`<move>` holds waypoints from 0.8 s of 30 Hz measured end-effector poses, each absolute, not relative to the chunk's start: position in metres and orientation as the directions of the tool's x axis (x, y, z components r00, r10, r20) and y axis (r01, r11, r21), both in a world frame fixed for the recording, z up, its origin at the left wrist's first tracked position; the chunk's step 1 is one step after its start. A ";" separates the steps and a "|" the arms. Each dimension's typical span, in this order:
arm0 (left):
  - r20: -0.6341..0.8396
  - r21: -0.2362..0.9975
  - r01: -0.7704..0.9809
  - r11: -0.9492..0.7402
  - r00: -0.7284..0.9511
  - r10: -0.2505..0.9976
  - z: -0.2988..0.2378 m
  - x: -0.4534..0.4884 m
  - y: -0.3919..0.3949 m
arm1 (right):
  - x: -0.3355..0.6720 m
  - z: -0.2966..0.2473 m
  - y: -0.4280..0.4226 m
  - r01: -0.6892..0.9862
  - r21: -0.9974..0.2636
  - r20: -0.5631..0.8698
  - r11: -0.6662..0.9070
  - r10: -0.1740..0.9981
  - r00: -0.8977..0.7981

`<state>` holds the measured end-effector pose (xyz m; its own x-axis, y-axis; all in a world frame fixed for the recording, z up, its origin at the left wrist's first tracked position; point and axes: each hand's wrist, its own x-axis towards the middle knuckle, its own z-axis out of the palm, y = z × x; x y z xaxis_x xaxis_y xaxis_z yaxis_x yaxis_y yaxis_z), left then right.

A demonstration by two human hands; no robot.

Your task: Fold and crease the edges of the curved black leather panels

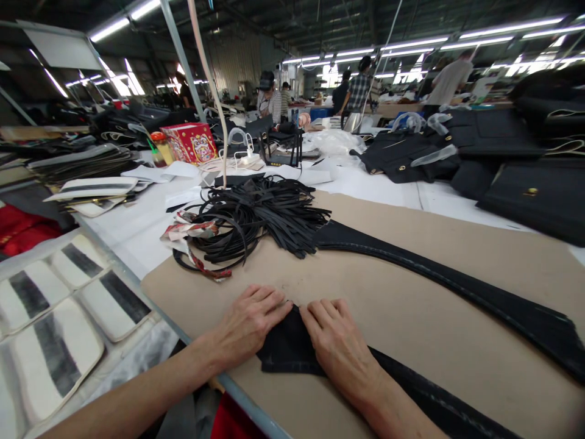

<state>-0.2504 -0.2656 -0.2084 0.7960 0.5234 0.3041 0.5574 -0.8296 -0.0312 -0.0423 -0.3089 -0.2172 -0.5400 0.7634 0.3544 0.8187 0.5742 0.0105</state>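
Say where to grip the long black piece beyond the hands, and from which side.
Probably pinch the long black piece by its right end, from the right: it broadens there, clear of the black strips that its left end meets.

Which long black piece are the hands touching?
The nearer black piece: left hand and right hand are on its end. The farther black piece lies untouched, near the black strips.

Black panel (pixel 289 346), tan sheet (pixel 388 305).

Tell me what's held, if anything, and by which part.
The nearer black piece: left hand and right hand both touch its far edge; whether pinching or pressing is unclear.
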 end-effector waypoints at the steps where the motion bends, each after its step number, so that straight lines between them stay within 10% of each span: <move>1: 0.305 -0.025 0.552 -0.833 0.798 0.520 -0.209 -0.250 -0.265 | -0.040 -0.217 -0.310 0.811 0.002 0.353 0.585 0.759 -0.547; 24: 0.241 0.013 0.514 -0.858 0.831 0.501 -0.198 -0.243 -0.257 | -0.007 -0.203 -0.328 0.810 -0.118 0.218 0.574 0.811 -0.543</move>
